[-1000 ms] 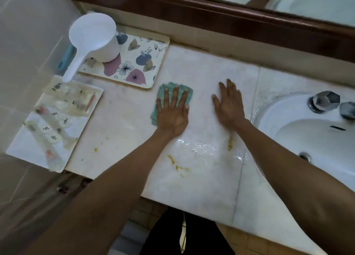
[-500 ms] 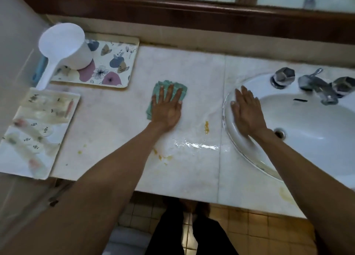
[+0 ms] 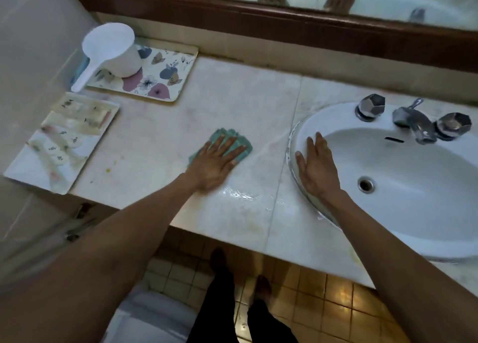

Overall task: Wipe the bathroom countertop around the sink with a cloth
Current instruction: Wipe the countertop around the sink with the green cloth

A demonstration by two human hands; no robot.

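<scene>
One teal cloth is lying on the pale marble countertop, roughly midway between the trays on the left and the sink on the right, and the left hand is pressing flat on top of it with all its fingers spread wide, covering most of the fabric so only its far edge and one near corner are showing. The right hand is resting palm down, fingers straight and apart, on the left rim of the one white oval sink, gripping nothing. A single streak of water is glistening on the marble just in front of the left wrist, and a few small yellowish specks are sitting further left. Two chrome tap handles, one to the left and one to the right, are flanking one spout at the back of the basin, and one drain is showing in its bowl. Two trays are occupying the left end: one flowered tray holding one white scoop, and one plain tray carrying several clear packets whose number I cannot tell through the blur. Two arms are reflecting in the mirror above
</scene>
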